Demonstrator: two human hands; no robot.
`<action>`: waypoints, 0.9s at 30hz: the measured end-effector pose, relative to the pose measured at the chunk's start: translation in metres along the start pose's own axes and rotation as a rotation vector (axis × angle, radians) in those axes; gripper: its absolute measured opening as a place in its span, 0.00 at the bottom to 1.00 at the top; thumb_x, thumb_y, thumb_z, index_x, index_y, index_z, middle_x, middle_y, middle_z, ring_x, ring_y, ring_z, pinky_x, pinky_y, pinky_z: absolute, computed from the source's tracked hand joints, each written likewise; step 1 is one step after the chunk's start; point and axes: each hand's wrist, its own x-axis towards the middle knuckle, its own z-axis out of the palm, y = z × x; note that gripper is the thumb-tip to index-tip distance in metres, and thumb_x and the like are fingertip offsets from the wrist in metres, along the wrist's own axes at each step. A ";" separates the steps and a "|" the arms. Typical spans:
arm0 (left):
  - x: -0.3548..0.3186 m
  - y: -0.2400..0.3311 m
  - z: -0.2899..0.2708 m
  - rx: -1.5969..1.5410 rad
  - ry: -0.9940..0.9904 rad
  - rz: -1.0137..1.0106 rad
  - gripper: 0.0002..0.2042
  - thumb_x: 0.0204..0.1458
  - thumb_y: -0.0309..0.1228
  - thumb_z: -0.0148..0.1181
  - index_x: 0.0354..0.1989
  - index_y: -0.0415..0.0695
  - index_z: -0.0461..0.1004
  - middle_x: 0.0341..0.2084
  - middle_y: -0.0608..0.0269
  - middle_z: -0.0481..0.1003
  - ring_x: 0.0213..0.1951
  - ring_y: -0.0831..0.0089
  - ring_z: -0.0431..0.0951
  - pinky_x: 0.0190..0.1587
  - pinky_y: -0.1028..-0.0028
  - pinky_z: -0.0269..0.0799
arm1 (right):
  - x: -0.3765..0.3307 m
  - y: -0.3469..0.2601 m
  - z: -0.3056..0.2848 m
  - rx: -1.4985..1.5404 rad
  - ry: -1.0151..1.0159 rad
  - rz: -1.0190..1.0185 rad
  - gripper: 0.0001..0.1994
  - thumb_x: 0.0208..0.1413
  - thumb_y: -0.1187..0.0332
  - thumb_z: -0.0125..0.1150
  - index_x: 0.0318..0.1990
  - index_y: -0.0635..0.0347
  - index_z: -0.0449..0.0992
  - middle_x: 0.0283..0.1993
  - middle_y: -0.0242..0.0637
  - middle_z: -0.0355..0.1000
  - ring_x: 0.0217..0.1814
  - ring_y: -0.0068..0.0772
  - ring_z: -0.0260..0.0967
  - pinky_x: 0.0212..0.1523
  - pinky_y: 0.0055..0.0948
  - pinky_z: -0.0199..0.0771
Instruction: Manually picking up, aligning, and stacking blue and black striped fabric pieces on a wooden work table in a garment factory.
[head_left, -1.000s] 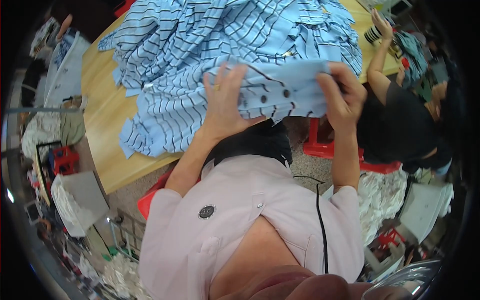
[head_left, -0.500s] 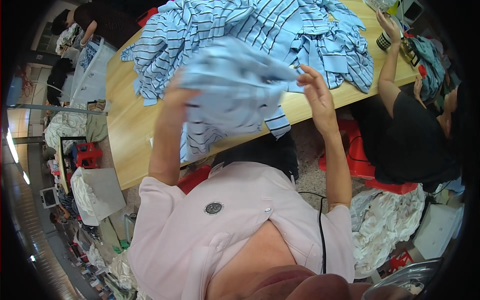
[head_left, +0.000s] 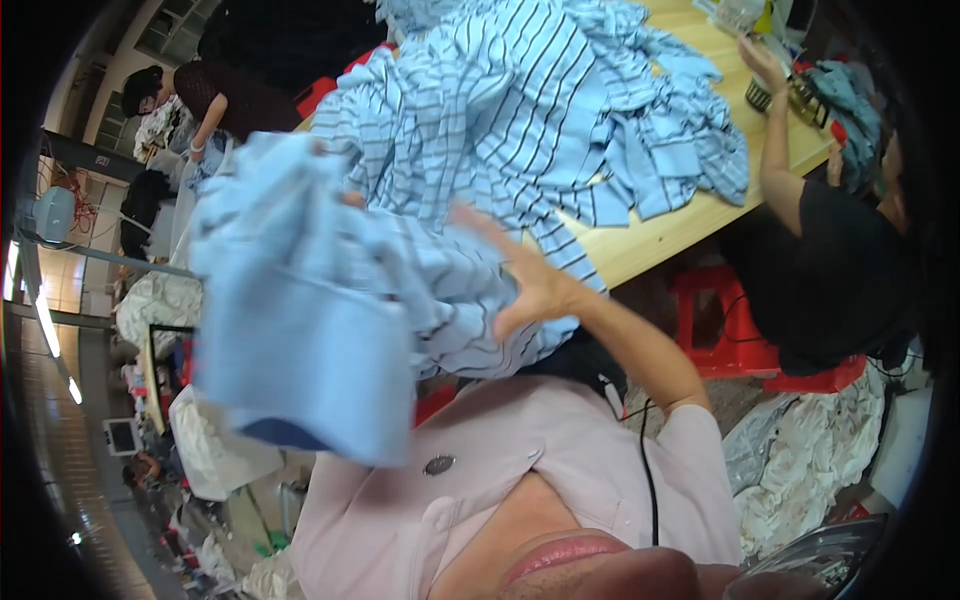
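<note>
A light blue garment with dark stripes hangs in the air over my lap, blurred by motion. Its plain blue part swings out to the left and toward me. My left hand is mostly hidden behind the bunched cloth; only a bit of finger shows, closed on the garment. My right hand lies against the garment's right side, thumb and fingers spread apart, the fingertips blurred. Beyond both hands a heap of matching striped garments covers much of the table.
The wooden table has its near edge running up to the right. On the right sits a co-worker in black, an arm on the table, beside red stools. White cloth bundles lie below. Another person stands at far left.
The garment has swung left and toward me, its plain part now in front. My right hand has moved left and down from the table edge onto the cloth. The view has shifted slightly.
</note>
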 end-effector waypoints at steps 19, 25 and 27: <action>-0.140 -0.216 0.001 1.080 0.101 -0.337 0.32 0.57 0.33 0.76 0.70 0.44 0.69 0.60 0.48 0.76 0.58 0.51 0.80 0.61 0.58 0.77 | -0.079 -0.123 -0.039 -0.784 -0.774 1.003 0.29 0.39 0.62 0.78 0.52 0.62 0.83 0.50 0.56 0.81 0.51 0.63 0.78 0.52 0.49 0.79; -0.156 -0.261 -0.012 1.398 0.316 -0.044 0.34 0.56 0.38 0.76 0.70 0.44 0.69 0.66 0.49 0.73 0.65 0.48 0.74 0.66 0.53 0.68 | 0.024 -0.155 -0.075 -0.492 -0.585 1.039 0.25 0.41 0.66 0.79 0.51 0.62 0.85 0.44 0.45 0.86 0.46 0.40 0.85 0.51 0.37 0.83; -0.159 -0.254 -0.010 1.469 0.268 -0.180 0.37 0.56 0.44 0.76 0.72 0.45 0.68 0.67 0.49 0.72 0.68 0.50 0.71 0.69 0.51 0.61 | 0.086 -0.160 -0.109 -0.720 -0.278 1.043 0.36 0.39 0.65 0.81 0.61 0.64 0.80 0.53 0.41 0.84 0.55 0.37 0.81 0.59 0.38 0.80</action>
